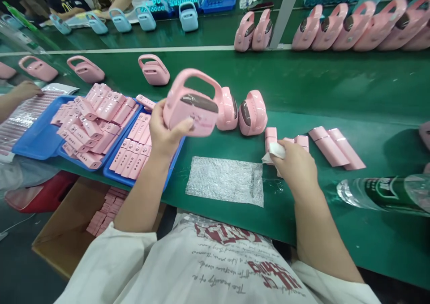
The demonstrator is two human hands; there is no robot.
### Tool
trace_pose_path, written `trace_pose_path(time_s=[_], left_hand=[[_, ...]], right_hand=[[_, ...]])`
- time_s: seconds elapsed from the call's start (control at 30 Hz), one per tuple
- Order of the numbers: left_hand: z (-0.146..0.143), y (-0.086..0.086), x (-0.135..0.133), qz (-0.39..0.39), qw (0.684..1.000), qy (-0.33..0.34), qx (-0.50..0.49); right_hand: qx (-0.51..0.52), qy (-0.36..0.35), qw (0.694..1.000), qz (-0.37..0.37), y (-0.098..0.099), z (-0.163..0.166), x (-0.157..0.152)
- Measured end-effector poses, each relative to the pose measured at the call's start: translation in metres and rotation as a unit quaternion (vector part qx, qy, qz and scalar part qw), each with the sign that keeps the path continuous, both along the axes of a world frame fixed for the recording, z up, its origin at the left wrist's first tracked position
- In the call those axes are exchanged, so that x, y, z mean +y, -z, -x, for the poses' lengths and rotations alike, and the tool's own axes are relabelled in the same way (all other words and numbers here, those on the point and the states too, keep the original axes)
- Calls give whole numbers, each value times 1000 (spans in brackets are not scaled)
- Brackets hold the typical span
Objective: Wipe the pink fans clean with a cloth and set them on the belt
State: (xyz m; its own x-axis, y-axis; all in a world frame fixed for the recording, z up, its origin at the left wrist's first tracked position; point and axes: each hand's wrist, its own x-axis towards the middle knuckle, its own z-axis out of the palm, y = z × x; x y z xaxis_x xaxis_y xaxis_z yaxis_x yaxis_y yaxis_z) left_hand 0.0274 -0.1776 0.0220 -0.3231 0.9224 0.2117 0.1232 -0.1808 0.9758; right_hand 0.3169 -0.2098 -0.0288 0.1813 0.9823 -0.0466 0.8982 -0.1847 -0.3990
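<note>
Raised over the bench, my left hand [165, 131] grips a pink handled device [198, 113] by its lower left side, thumb across its front. A dark oval panel and small printed marks show on that face. My right hand [295, 163] pinches a white cloth or tissue [277, 151] low over the bench, right beside several small pink blocks [270, 136] that it partly hides. Between my arms lies a flat sheet of bubble wrap [225, 181]. Two more pink handled devices, one [228, 109] partly behind the held one and another [252, 113] to its right, stand on the bench.
Blue trays [36, 134] of pink blocks [97, 125] fill the left side, above a cardboard box [67, 223]. A bottle [383, 192] lies at right near two pink bars [339, 147]. Pink devices [363, 26] line the shelf. Another person's hand [28, 90] is at far left.
</note>
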Motion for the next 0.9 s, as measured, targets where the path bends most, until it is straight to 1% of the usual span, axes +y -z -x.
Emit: trace_pose_path(time_s=[0.03,0.07,0.1,0.13,0.23,0.3,0.37,0.43,0.47,0.53,0.6,0.67,0.77,0.83,0.9], left_hand=[[4,-2,23,-22,999,-29,10],[7,-4,47,-7,999,-44,6],[8,-5,72,44,997,-56,-15],[8,-5,97,82,995,-51,-26],[0,1,161,144,987,-46,-50],[-12,10,192,181,982,-55,-27],[-26,20,214,197,978,-70,5],[-38,30,230,193,977,-84,41],[-43,35,235,188,976,-88,63],[-49,44,244,179,974,-85,112],[-53,51,248,170,969,-61,166],[-53,58,247,167,960,-26,223],[-47,64,239,187,935,14,302],[-38,66,233,212,915,21,342],[-30,66,231,237,899,15,368]], right_hand=[[-41,-3,999,32,0,2,2],[-69,-9,996,54,1,6,4],[-88,-14,994,65,2,10,5],[-102,-22,992,67,3,16,6],[-114,-33,991,63,8,24,8],[-64,-20,996,64,13,17,10],[47,13,997,53,18,2,15],[164,45,985,16,22,-18,24],[198,57,979,3,22,-28,31],[205,71,976,6,18,-43,50],[168,85,982,36,9,-47,78],[134,95,985,54,0,-41,114],[116,86,987,66,-4,-17,173],[137,62,986,69,-2,5,208],[177,35,982,63,2,25,232]])
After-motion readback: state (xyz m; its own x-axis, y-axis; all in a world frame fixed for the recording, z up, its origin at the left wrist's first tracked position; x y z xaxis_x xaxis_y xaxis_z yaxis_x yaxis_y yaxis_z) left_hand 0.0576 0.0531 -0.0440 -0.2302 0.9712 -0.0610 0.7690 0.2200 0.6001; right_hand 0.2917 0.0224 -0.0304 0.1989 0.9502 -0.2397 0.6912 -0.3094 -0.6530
